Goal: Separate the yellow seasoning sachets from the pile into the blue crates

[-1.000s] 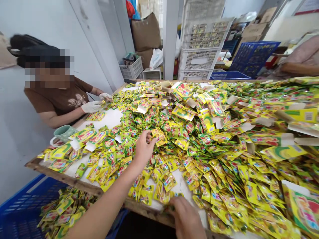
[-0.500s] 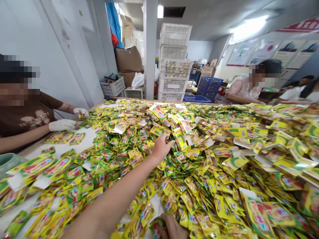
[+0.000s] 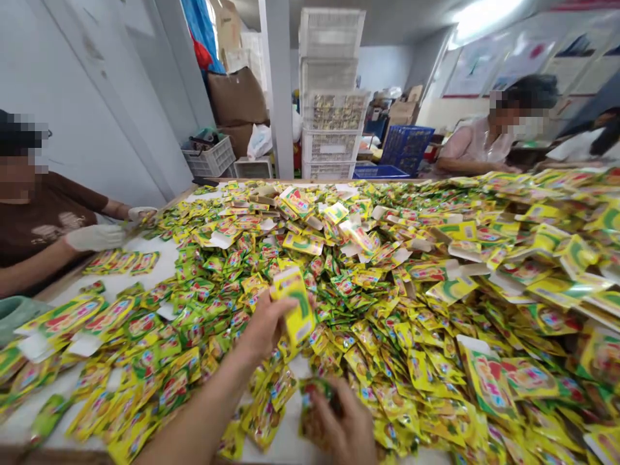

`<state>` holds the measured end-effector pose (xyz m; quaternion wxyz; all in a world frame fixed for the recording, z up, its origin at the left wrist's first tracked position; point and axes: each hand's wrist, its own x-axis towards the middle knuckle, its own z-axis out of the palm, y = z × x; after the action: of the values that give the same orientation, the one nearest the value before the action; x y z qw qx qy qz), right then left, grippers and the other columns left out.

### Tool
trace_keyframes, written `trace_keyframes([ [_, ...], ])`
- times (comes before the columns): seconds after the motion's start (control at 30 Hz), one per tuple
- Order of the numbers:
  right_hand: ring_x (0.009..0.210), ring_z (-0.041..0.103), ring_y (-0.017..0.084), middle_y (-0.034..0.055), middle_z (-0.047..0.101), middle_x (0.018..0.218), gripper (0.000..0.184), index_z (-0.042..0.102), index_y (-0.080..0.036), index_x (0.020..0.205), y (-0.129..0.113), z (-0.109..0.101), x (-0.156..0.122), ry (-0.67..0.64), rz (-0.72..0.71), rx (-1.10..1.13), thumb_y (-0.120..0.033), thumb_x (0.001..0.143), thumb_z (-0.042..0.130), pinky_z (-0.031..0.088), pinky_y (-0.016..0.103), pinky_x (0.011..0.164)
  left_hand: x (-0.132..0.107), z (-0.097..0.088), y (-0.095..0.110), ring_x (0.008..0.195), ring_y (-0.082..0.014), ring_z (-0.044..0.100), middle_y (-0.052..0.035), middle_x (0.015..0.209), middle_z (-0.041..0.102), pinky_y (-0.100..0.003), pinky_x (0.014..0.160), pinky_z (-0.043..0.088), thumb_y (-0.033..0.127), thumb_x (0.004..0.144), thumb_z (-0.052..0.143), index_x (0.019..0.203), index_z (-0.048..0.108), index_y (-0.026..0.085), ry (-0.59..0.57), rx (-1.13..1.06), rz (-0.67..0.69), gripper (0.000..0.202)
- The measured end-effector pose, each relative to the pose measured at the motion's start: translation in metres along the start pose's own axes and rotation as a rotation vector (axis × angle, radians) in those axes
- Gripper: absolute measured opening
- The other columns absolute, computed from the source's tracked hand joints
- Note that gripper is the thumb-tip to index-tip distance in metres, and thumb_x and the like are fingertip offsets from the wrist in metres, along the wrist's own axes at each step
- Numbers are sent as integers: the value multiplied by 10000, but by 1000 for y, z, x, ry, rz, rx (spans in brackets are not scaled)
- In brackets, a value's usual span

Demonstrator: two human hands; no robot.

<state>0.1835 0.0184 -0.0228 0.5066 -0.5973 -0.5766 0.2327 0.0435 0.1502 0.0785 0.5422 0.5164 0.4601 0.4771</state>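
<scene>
L hand [image 3: 264, 326] up w/ yellow sachet [image 3: 293, 303], R hand [image 3: 341, 420] low

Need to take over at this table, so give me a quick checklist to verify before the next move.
Left hand on the yellow sachet: gripped, standing upright, ok.
Right hand on the smaller sachet: pinched, ok.
Seal of the yellow sachet: cannot tell from this view.
Co-worker in the brown shirt: hands apart from yours, ok.
Hand cover: yours are bare, while that co-worker wears white gloves: not ok.
</scene>
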Motion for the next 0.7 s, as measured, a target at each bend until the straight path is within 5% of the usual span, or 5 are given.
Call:
trace_keyframes([
  [0.1,556,626,166,23,669,699,271,619,-185,961,-30,-14,21,125,260,279,-398,797,657,531,241,501,-55,-13,-21,747,-184,614,-22,836,635,-311,694,491,265,692,641,1062,508,189,-7,192,-15,401],
  [0.2,636,628,167,37,663,779,296,603,-183,1000,-55,-17,38,318,265,323,-373,788,684,534,265,569,-84,-4,-45,846,-218,576,-31,905,585,-353,755,474,239,654,677,1034,499,212,57,645,84,420],
  [0.33,847,619,197,70,657,924,195,622,-200,1031,-64,-5,41,150,-89,70,-268,849,624,510,333,764,-98,13,-72,883,-259,546,-64,896,539,-392,770,466,208,702,624,938,473,202,121,957,243,280],
  [0.43,835,602,193,62,643,880,152,620,-196,1015,-55,1,33,35,-252,-128,-226,868,593,494,327,759,-100,18,-80,875,-258,547,-76,895,532,-382,758,466,170,748,574,940,455,199,194,1036,286,228],
  [0.7,721,570,197,44,591,754,105,626,-176,869,-56,-3,30,-20,-143,-340,-266,846,576,460,321,680,-104,22,-81,836,-257,528,-74,879,515,-388,731,450,190,803,550,867,461,204,290,1052,193,110],
])
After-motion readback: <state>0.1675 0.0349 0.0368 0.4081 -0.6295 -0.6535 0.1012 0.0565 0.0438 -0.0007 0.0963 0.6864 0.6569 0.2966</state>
